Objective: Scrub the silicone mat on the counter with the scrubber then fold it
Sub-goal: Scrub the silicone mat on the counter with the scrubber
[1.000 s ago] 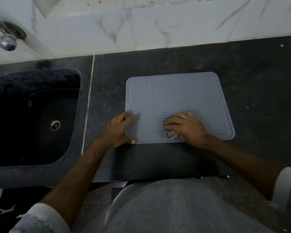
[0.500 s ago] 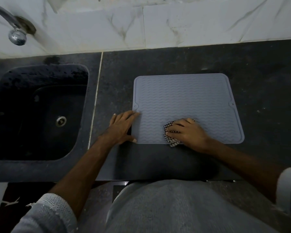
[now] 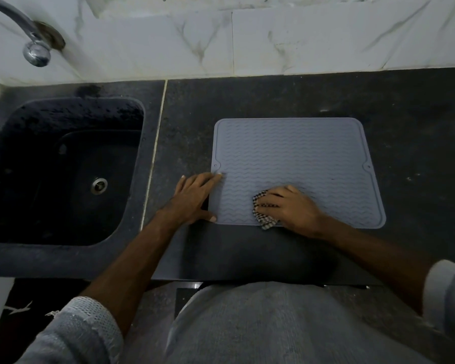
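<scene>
We see the grey mat [image 3: 297, 164] lying flat on the dark counter [image 3: 405, 106], to the right of the sink [image 3: 63, 169], its wavy ribs facing up. The right hand [image 3: 292, 208] presses down near the mat's front edge, fingers curled over the checkered scrubber [image 3: 262, 215], which pokes out under the fingertips and hangs just past the front rim onto the counter. The grip is closed on it, knuckles up.

Compared with a second ago, that hand and scrubber sit nearer the front edge: back then the scrubber was fully on the ribs, and now its lower corner overlaps the rim. Half a second ago it was already at the edge, so the change since then is slight.

The left hand [image 3: 195, 198] lies flat and spread, holding nothing, on the mat's front-left corner. Its forefinger reaches over the left edge just below the small notch, and its thumb rests along the front edge at the corner. Its pose matches the earlier frames; the mat itself has not shifted under it.

The two hands are apart, with a strip of bare ribs between them. A tap [image 3: 34, 48] hangs over the sink at the far left, in front of the marble wall [image 3: 300, 40].
</scene>
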The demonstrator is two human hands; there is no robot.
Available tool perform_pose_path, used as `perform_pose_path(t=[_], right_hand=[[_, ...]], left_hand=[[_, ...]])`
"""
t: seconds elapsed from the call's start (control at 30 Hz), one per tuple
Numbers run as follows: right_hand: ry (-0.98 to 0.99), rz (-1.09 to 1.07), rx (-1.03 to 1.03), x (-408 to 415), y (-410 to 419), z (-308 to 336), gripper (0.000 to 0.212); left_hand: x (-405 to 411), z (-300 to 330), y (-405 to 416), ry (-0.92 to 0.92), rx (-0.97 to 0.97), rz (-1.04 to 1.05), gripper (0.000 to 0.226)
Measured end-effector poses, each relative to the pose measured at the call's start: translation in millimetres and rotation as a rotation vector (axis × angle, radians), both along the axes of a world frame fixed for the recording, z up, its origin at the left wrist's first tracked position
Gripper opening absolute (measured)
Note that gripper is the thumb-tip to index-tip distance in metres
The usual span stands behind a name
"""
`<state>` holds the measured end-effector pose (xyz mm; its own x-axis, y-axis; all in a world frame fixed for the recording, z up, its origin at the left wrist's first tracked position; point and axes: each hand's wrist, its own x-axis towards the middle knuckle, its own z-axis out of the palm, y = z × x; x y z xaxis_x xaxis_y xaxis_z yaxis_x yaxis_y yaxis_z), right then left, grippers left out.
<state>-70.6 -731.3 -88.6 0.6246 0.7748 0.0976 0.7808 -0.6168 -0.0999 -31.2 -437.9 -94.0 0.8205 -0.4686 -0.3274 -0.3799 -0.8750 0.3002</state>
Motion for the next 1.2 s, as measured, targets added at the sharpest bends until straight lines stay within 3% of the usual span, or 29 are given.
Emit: perform_pose_path(t=[0.2,0.37,0.63,0.9,1.07,1.2], right_hand=[[-0.027,0.02,0.027,13.6,38.0,9.4,0.041],[0.067,0.047,-0.014,8.1,95.8,6.8,0.034],[0.006,0.05,-0.026,2.3,28.0,3.5,0.044],[0.114,0.028,0.048,10.1,89.0,0.1,0.034],[-0.025,0.084,0.08,3.0,27.7,-5.1,0.035],[-0.004,0.055,0.109,-4.1,-4.6,-5.8,0.046]], left_hand=[[1.7,1.8,-3.0,0.006,0.004,0.0,0.119],[1.5,2.5,-2.7,-0.012,0.041,-0.003,0.118],[1.3,6.7,-3.4,0.032,0.019,0.003,0.119],[2.0,6.6,-6.3,0.027,0.062,0.001,0.12],[-0.7,9.7,-3.5,0.042,0.062,-0.003,0.119],[-1.7,13.8,-7.5,0.048,0.097,0.008,0.116]])
